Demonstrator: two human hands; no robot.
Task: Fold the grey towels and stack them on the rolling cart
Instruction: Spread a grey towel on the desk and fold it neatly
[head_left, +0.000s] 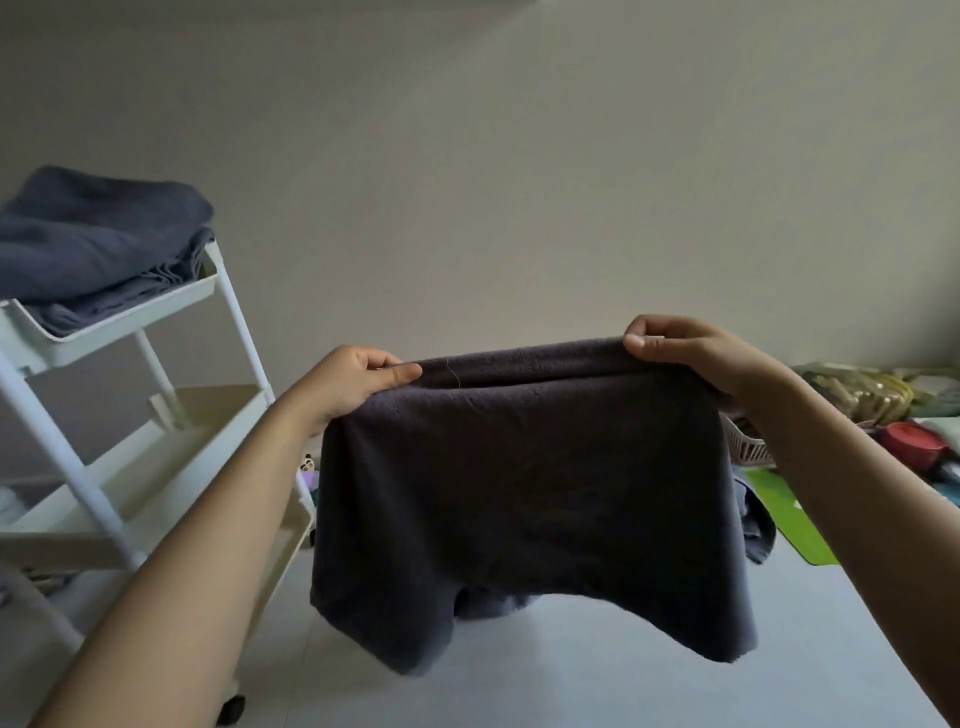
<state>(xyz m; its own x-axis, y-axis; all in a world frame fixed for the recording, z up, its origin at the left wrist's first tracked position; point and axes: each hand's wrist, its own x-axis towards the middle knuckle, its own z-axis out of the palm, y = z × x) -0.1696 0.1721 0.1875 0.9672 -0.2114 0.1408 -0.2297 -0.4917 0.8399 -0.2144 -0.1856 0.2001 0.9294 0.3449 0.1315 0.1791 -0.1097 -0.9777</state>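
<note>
Hands at frame centre: left hand (363, 382) and right hand (685, 353) each pinch the top fold of a grey towel (530, 499), hanging doubled above the pale floor (597, 675). Risk: uneven lower corners may skew the next fold. Rolling cart (135, 306), upper left, carries stacked towels (98, 234). Clutter lies far right, against a plain wall.

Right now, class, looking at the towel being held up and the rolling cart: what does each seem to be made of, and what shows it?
Towel: soft matte dark grey fabric, probably terry or microfibre; it drapes limply and has a loose thread.
Rolling cart: smooth white trays and tubular posts, likely plastic or painted metal; can't tell which.
</note>
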